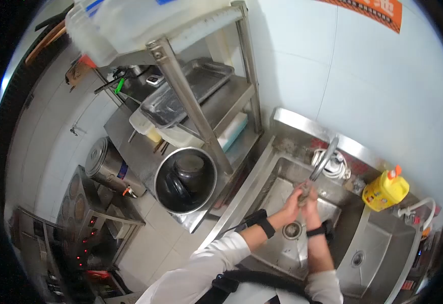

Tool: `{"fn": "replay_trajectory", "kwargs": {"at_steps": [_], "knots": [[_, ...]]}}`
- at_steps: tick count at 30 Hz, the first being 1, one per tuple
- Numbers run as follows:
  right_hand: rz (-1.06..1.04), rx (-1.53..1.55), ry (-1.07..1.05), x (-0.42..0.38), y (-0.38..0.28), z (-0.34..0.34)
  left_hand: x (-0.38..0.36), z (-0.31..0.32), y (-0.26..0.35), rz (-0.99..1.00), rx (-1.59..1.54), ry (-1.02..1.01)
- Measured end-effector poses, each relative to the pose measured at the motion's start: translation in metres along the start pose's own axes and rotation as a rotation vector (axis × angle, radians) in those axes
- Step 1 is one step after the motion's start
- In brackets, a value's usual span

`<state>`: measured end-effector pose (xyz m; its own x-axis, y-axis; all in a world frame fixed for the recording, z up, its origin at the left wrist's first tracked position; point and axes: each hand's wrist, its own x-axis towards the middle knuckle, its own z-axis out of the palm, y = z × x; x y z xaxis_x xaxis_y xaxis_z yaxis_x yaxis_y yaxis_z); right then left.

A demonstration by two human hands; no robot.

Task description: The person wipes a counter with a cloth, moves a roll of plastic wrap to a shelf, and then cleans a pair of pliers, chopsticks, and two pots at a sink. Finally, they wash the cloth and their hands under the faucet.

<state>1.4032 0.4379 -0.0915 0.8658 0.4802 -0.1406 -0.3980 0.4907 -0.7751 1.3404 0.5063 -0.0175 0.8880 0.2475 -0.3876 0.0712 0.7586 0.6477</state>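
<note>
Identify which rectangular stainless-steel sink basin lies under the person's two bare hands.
The left basin, below the curved metal faucet; the right basin stands off to one side.

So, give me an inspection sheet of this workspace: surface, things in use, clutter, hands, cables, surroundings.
Surface: steel sink with two basins, a drain in each.
Things in use: faucet, its spout over the left basin.
Clutter: yellow jug with an orange cap, at the back of the sink.
Hands: left hand and right hand close together under the spout; anything between them is too small to tell.
Cables: white coil beside the faucet; cord or hose, unclear.
Surroundings: metal rack beside the sink; metal bowl holding dark items; orange sign on the wall.
</note>
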Motion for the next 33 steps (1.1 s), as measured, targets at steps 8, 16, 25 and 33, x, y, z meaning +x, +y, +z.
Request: {"fn": "replay_trajectory", "kwargs": {"at_steps": [8, 16, 25, 33], "knots": [[-0.213, -0.395, 0.148, -0.013, -0.006, 0.026, 0.010, -0.023, -0.036, -0.002, -0.080, -0.071], [-0.210, -0.411, 0.220, -0.052, -0.007, 0.075, -0.006, -0.013, 0.035, -0.097, 0.068, 0.061], [0.021, -0.681, 0.057, -0.011, 0.007, 0.000, 0.019, -0.047, -0.042, 0.016, 0.050, -0.031], [-0.170, -0.448, 0.224, -0.006, -0.005, 0.037, -0.001, -0.008, -0.009, -0.817, -1.773, -0.435]]}}
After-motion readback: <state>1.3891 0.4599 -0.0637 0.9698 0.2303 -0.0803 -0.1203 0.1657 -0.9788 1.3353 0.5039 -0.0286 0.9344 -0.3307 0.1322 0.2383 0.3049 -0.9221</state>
